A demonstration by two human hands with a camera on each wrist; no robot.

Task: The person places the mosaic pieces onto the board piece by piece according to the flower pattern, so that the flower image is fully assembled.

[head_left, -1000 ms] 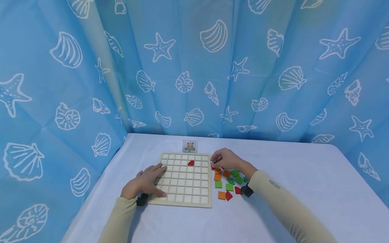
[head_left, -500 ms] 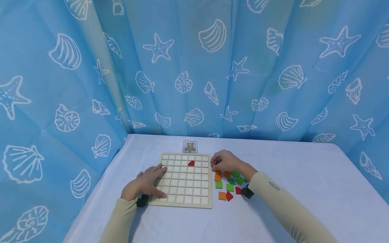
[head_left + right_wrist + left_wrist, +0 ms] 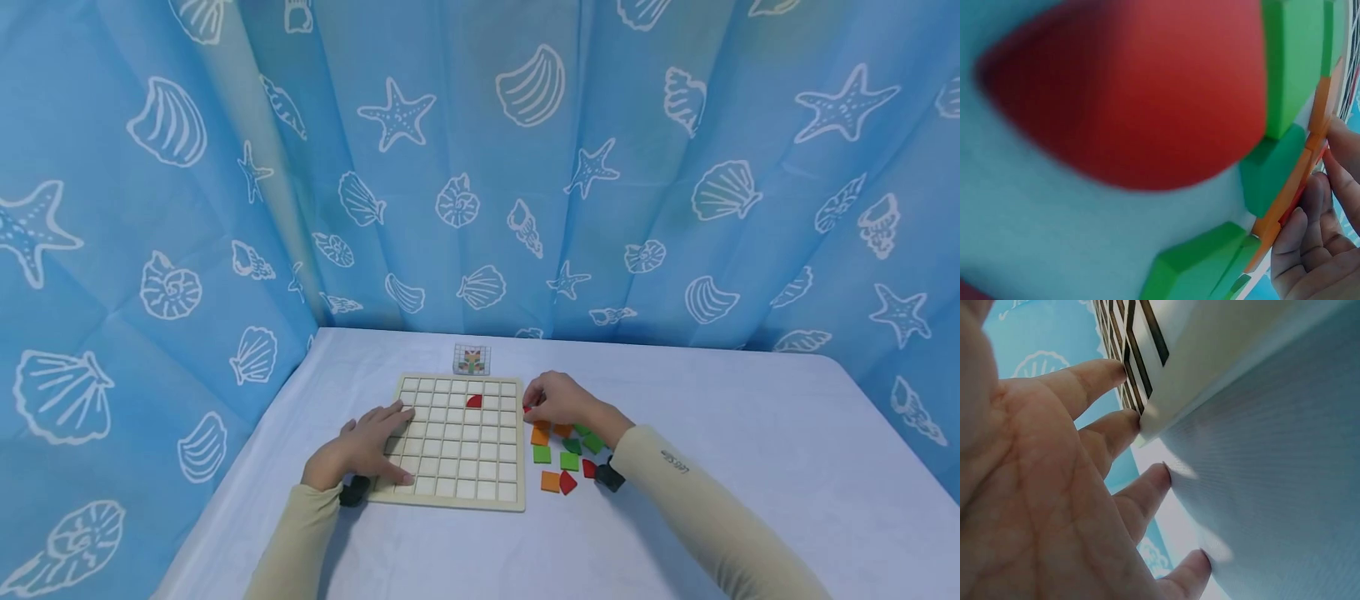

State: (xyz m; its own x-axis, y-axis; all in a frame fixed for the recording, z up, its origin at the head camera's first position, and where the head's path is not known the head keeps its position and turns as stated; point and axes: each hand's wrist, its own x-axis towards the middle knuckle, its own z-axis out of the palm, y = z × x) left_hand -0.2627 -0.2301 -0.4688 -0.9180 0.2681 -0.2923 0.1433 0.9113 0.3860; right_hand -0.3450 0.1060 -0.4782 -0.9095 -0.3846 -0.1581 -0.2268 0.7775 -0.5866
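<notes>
A cream grid board (image 3: 450, 502) lies on the table, with one red quarter-circle tile (image 3: 474, 402) in a cell near its far side. My left hand (image 3: 362, 450) rests spread over the board's left edge. In the left wrist view, two of its fingers touch the board's rim (image 3: 1210, 375) and two reach the cloth. Just off the board's right edge, my right hand (image 3: 561, 400) pinches a small red tile (image 3: 527, 409) between thumb and fingertip. The fingers mostly hide its shape. Several orange tiles (image 3: 540, 435) lie under and beside that hand.
Right of the board lie loose green square tiles (image 3: 569, 461), a dark green tile (image 3: 572, 447), an orange square (image 3: 551, 482) and red quarter-circle tiles (image 3: 567, 483). A small pattern card (image 3: 472, 360) stands behind the board. A blue shell-print curtain (image 3: 480, 208) borders the white-clothed table (image 3: 712, 433).
My right hand has shifted only slightly, staying by the board's right edge with the red tile at its fingertips. The left hand has stayed on the board.
</notes>
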